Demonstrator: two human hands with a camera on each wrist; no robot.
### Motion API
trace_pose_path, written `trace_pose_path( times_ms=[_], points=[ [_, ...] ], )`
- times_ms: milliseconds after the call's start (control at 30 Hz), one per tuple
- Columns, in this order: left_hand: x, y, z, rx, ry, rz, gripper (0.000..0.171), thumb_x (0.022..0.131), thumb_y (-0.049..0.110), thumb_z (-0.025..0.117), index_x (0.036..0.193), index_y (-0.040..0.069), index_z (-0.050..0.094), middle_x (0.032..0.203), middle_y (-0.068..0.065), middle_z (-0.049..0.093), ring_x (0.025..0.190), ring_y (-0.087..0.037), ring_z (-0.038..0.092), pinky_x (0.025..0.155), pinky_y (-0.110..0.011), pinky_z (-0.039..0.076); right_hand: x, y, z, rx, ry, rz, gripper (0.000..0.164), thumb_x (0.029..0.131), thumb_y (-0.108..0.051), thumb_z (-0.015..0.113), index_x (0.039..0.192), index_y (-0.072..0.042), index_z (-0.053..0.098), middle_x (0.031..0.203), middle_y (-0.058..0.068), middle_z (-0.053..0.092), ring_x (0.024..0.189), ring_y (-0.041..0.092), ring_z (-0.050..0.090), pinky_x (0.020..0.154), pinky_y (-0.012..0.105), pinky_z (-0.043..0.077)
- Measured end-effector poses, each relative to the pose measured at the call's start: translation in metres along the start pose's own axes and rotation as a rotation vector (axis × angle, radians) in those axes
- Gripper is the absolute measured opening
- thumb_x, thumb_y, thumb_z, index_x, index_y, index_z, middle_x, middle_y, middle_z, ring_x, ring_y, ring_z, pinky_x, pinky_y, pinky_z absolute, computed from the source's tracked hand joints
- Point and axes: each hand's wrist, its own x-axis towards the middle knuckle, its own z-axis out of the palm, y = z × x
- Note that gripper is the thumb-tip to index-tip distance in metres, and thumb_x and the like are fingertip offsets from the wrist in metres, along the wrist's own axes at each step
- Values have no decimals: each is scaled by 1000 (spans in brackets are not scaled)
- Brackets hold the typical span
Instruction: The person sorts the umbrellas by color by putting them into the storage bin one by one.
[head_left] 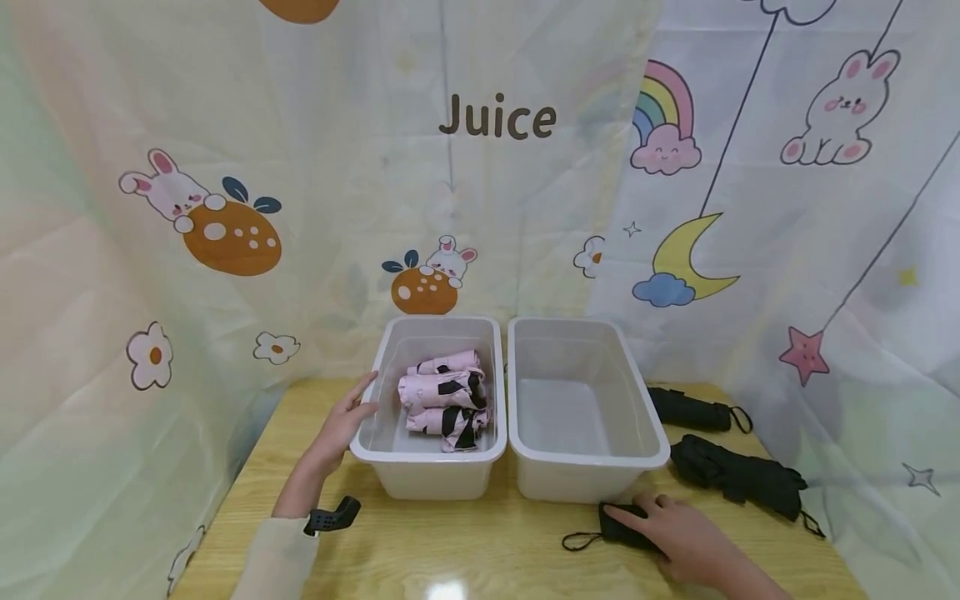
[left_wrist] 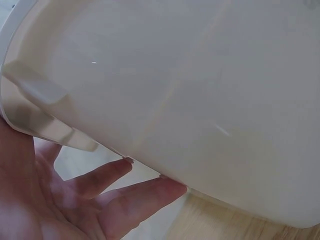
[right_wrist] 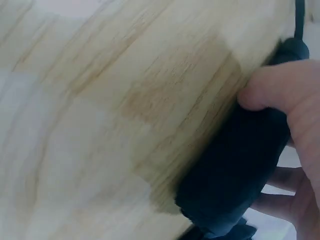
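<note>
My left hand (head_left: pixel 336 429) rests on the left side of a white plastic bin (head_left: pixel 429 457). In the left wrist view, its spread, nearly straight fingers touch the bin's outer wall below the rim. Inside that bin lie several rolled pink umbrellas (head_left: pixel 438 390) with black patches. My right hand (head_left: pixel 686 533) grips a short folded black umbrella (right_wrist: pixel 232 157) in front of the right bin, thumb on one side and fingers on the other. The umbrella's wrist loop points left in the head view. A second white bin (head_left: pixel 588 460), with nothing in it, stands beside the first.
Two more folded black umbrellas lie right of the bins, one farther back (head_left: pixel 688 410) and a bulkier one (head_left: pixel 738 475) nearer. Everything stands on a wood-grain table (head_left: pixel 442 546). A printed cloth curtain (head_left: pixel 337 192) encloses the back and sides.
</note>
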Motion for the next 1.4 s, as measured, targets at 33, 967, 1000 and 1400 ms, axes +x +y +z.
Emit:
trace_pose_path(
  times_ms=[33, 967, 1000, 1400],
  points=[
    [0, -1, 0, 2, 0, 3, 59, 102, 21, 49, 156, 25, 25, 152, -26, 28, 122, -49, 45, 81, -53, 51, 0, -1, 0, -13, 1, -25, 98, 71, -10, 83, 151, -36, 33, 126, 9, 54, 82, 24, 57, 61, 42, 49],
    [4, 0, 1, 2, 1, -6, 59, 102, 25, 49, 155, 29, 25, 153, -23, 28, 123, -48, 44, 86, -56, 48, 24, -37, -53, -90, 173, -178, 69, 65, -23, 89, 125, -23, 56, 105, 1, 57, 70, 14, 53, 51, 27, 41],
    [4, 1, 1, -3, -6, -8, 59, 102, 23, 49, 156, 27, 24, 153, -23, 27, 124, -48, 43, 87, -56, 47, 25, -40, -57, -91, 186, -191, 67, 64, -25, 89, 122, -24, 56, 106, 2, 58, 74, 16, 56, 52, 28, 43],
    [6, 0, 0, 10, 11, 5, 59, 102, 23, 49, 156, 28, 23, 151, -27, 30, 123, -49, 43, 88, -56, 47, 41, -75, -175, -2, 431, -263, 63, 64, -26, 84, 123, -26, 62, 119, 1, 60, 86, 15, 64, 56, 30, 51]
  ],
)
